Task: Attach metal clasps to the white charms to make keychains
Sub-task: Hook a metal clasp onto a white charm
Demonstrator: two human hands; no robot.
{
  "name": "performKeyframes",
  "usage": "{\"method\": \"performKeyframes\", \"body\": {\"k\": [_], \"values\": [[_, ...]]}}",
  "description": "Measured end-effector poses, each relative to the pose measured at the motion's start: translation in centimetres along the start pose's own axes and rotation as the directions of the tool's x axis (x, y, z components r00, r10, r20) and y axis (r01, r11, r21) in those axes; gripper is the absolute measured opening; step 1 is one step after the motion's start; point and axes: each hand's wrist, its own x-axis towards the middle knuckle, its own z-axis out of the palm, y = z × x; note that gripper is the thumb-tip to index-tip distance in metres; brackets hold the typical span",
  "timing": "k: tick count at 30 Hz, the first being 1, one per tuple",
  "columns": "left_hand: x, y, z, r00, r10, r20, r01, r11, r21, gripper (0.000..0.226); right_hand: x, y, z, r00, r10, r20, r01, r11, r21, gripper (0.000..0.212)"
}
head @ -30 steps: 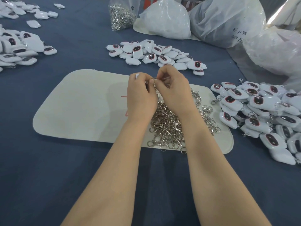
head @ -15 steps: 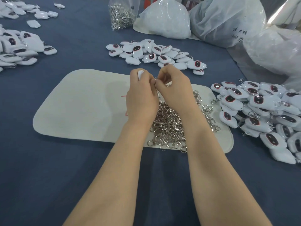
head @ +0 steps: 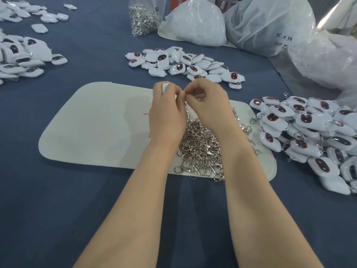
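My desk (head: 77, 209) is covered in dark blue cloth. A pale mat (head: 96, 122) lies flat on it, and bright light (head: 340, 8) shows at the far right corner.

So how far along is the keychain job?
Done: right-hand pile, where several charms already carry clasps. In hand: left hand grips a white charm, right hand pinches a clasp close to it. Left: the far pile without clasps, plus loose clasps heaped on the mat.

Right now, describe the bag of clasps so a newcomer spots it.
At the far edge of the blue table, plastic bags sit in a row. The clasp bag is the leftmost, beyond the middle charm pile. It alone is clear with silver metal inside; the others look white.
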Motion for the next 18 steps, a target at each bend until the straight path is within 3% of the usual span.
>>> {"method": "performKeyframes", "body": {"k": [7, 12, 18], "values": [[0.29, 0.13, 0.09, 0.998, -0.065, 0.028, 0.068, 0.991, -0.115, 0.006, 0.22, 0.1, 0.08, 0.99, 0.118, -0.079, -0.107, 0.985, 0.136, 0.022], [0.42, 0.05, 0.12, 0.993, -0.106, 0.056, 0.113, 0.983, -0.146, 0.011, 0.19, -0.13, 0.44, 0.976, 0.197, -0.09, -0.176, 0.965, 0.197, 0.022], [0.54, -0.29, 0.12, 0.989, -0.141, 0.049, 0.146, 0.983, -0.115, 0.011, 0.15, -0.12, 0.41, 0.989, 0.14, -0.056, -0.136, 0.988, 0.067, 0.018]]}}
